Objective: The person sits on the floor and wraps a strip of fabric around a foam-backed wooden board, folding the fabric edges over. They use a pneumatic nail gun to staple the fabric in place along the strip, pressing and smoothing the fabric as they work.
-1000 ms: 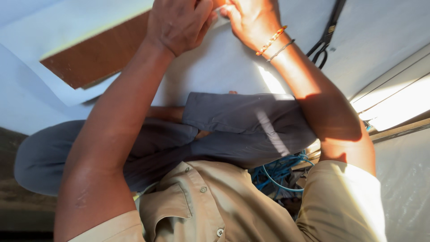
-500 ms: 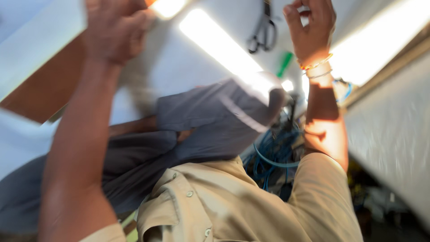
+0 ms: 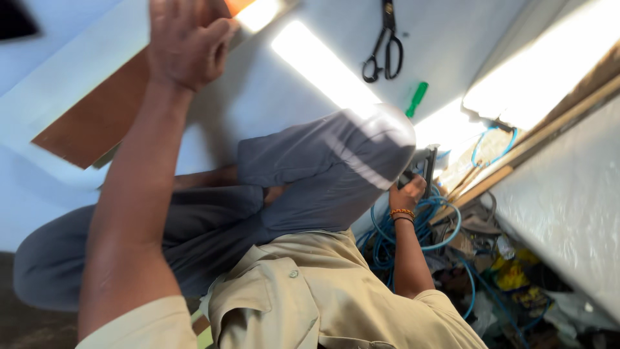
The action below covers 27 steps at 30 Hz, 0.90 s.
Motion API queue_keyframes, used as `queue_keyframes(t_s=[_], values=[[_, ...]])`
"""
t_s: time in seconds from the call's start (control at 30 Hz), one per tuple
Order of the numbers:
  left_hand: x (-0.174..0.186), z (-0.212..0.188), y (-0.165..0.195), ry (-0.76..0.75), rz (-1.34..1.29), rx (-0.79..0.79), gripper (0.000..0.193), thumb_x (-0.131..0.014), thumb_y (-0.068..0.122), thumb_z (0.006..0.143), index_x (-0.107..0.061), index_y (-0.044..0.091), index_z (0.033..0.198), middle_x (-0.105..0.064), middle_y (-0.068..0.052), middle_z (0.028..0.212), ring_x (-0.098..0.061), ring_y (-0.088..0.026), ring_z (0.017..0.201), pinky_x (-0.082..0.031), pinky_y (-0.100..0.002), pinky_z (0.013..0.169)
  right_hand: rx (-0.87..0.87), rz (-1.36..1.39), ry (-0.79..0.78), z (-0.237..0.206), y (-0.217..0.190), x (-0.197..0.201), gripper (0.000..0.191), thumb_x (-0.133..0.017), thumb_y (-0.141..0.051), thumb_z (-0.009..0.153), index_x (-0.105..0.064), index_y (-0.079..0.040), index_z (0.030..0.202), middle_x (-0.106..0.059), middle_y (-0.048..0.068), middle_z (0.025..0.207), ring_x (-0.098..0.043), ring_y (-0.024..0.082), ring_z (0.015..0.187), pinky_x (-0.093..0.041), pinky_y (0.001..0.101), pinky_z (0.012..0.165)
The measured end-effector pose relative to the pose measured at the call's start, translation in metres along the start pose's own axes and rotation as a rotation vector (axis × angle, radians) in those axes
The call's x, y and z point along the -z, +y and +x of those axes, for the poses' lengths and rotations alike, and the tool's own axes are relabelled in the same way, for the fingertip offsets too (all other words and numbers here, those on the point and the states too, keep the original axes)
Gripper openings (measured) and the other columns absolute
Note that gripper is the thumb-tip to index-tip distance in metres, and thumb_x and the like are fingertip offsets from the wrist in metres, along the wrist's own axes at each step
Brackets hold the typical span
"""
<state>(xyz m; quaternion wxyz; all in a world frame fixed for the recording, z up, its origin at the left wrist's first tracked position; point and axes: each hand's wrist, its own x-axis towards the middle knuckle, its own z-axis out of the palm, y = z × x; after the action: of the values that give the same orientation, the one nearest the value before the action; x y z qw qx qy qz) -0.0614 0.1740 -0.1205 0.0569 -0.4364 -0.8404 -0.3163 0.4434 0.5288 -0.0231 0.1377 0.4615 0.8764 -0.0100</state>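
My left hand [image 3: 184, 42] is stretched forward at the top left, fingers curled down on the white sheet [image 3: 284, 90] where it wraps the edge of a brown board [image 3: 97, 123]. My right hand [image 3: 408, 192], with bead bracelets on the wrist, is down beside my bent knee and grips a dark hand tool [image 3: 427, 165]. A blue coiled hose [image 3: 445, 226] lies around that tool. I sit cross-legged in grey trousers and a tan shirt.
Black scissors [image 3: 385, 45] and a green-handled item [image 3: 416, 98] lie on the white sheet ahead. A large white-covered panel [image 3: 568, 194] stands along the right. Wooden strips, scraps and wrappers [image 3: 510, 271] clutter the floor at the lower right.
My right hand left the sheet near my left hand, swung out to the right, and came down beside my knee onto the dark tool. My left hand stays on the sheet.
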Motion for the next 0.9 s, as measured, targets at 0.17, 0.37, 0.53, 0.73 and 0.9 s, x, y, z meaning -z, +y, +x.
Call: queue_keyframes(t_s=[0.17, 0.37, 0.53, 0.73, 0.9], values=[[0.005, 0.004, 0.006, -0.027, 0.124, 0.018, 0.010, -0.072, 0.015, 0.088, -0.069, 0.022, 0.096, -0.057, -0.002, 0.124, -0.054, -0.023, 0.121, -0.041, -0.046, 0.097, -0.174, -0.029, -0.250, 0.017, 0.007, 0.016, 0.038, -0.080, -0.031, 0.082, -0.070, -0.005, 0.107, -0.071, 0.015, 0.112, -0.066, 0.037, 0.105, -0.047, 0.0560, 0.096], [0.004, 0.000, 0.007, -0.063, 0.084, 0.072, 0.008, -0.074, 0.014, 0.091, -0.072, 0.021, 0.094, -0.063, 0.004, 0.116, -0.059, -0.018, 0.114, -0.049, -0.040, 0.090, -0.124, 0.138, -0.068, 0.043, 0.006, 0.088, 0.041, -0.077, -0.032, 0.083, -0.071, -0.005, 0.114, -0.071, 0.014, 0.095, -0.067, 0.029, 0.087, -0.054, 0.0428, 0.082], [-0.005, -0.007, 0.006, -0.090, 0.050, 0.104, 0.011, -0.072, 0.010, 0.093, -0.073, 0.021, 0.096, -0.066, 0.007, 0.107, -0.062, -0.014, 0.108, -0.052, -0.038, 0.087, 0.438, 0.564, -0.097, 0.119, -0.069, 0.162, 0.046, -0.078, -0.006, 0.096, -0.059, 0.004, 0.137, -0.065, 0.011, 0.130, -0.062, 0.020, 0.120, -0.051, 0.0342, 0.105], [0.004, 0.000, 0.007, -0.063, 0.053, 0.108, 0.004, -0.077, 0.021, 0.090, -0.073, 0.022, 0.092, -0.063, 0.007, 0.111, -0.061, -0.020, 0.113, -0.052, -0.040, 0.087, 0.661, 0.469, -0.377, 0.186, -0.243, 0.185, 0.031, -0.082, -0.008, 0.094, -0.064, 0.001, 0.117, -0.070, 0.006, 0.099, -0.066, 0.012, 0.088, -0.055, 0.0308, 0.082], [0.012, 0.005, 0.007, -0.018, 0.166, 0.155, 0.013, -0.080, 0.033, 0.080, -0.076, 0.030, 0.092, -0.056, 0.000, 0.124, -0.055, -0.025, 0.113, -0.047, -0.045, 0.087, 0.746, 0.457, -0.525, 0.169, -0.353, 0.157, 0.044, -0.081, -0.010, 0.085, -0.061, 0.000, 0.123, -0.072, 0.004, 0.098, -0.068, 0.011, 0.088, -0.056, 0.0300, 0.080]])
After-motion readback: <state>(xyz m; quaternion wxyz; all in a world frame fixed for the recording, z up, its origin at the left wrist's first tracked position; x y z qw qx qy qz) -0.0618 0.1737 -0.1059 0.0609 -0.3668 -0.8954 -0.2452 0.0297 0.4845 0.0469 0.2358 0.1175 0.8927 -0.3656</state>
